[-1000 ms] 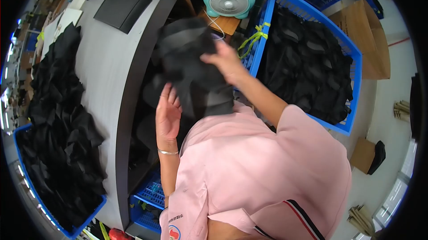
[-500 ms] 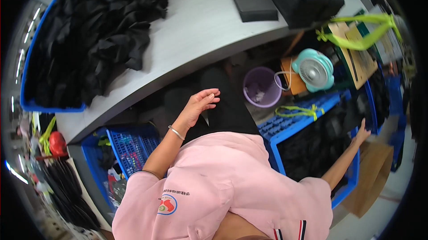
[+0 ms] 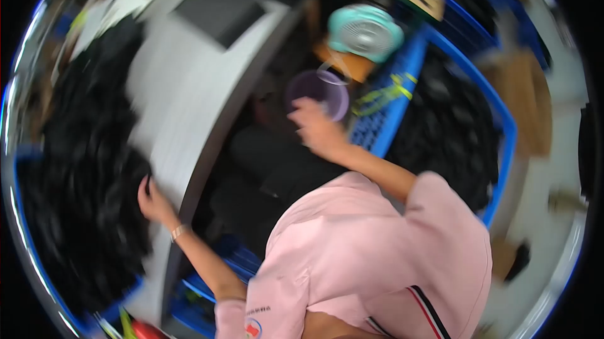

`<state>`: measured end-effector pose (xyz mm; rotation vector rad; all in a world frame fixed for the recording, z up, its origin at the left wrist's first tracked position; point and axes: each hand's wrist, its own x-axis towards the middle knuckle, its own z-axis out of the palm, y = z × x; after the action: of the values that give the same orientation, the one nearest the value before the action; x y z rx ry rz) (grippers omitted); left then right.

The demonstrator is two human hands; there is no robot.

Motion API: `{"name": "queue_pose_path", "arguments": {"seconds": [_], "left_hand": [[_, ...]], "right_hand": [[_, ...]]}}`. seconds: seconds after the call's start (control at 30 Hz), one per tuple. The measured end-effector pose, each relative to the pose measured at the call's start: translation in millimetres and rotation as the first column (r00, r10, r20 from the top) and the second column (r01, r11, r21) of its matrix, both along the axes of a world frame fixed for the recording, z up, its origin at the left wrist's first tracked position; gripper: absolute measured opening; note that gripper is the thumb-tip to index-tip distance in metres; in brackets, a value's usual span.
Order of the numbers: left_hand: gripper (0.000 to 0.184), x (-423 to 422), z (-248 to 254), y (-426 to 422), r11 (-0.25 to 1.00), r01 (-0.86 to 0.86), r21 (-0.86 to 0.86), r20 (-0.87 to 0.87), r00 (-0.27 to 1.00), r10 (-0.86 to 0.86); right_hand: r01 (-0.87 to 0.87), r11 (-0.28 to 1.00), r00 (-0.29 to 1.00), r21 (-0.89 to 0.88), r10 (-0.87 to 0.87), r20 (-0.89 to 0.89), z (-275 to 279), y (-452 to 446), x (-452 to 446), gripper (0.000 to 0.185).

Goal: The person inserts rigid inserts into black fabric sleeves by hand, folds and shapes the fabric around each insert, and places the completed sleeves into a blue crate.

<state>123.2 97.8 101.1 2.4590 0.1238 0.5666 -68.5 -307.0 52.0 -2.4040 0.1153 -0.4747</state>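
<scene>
At the right edge of a heap of black cloth pieces point(image 3: 94, 207), my left hand point(image 3: 155, 202) pinches a dark edge of the cloth between thumb and fingers. My right hand point(image 3: 319, 130) is over my lap, in front of a purple bin point(image 3: 340, 96). Its fingers are blurred but look apart, with nothing seen in them. A flat black folded piece point(image 3: 220, 11) lies on the grey table point(image 3: 176, 87).
Right of me stands a blue crate point(image 3: 503, 125) full of black pieces, with a cardboard box point(image 3: 525, 103) beyond it. A turquoise fan point(image 3: 365, 33) is ahead. Another blue crate point(image 3: 195, 307) sits low at the left.
The view has turned back toward the left table. My left hand has moved from above my lap to the heap. My right hand has left the right crate and come over my lap.
</scene>
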Motion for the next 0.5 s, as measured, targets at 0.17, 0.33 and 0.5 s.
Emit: {"name": "queue_pose_path", "arguments": {"seconds": [0.17,0.33,0.5], "left_hand": [[0.029,-30,2,-67,0.897,0.262,-0.356,-0.015,0.958,-0.286],[0.028,-68,28,-126,0.466,0.262,-0.845,0.030,0.893,-0.448],[0.034,-65,45,-140,0.145,0.186,-0.972,0.104,0.890,-0.443]], "right_hand": [[-0.363,0.928,0.929,0.080,0.355,0.102,16,73,25,0.042],[-0.336,0.872,0.936,0.356,0.351,0.023,52,109,64,0.052],[-0.267,0.893,0.924,0.363,0.130,0.361,60,121,91,0.024]]}}
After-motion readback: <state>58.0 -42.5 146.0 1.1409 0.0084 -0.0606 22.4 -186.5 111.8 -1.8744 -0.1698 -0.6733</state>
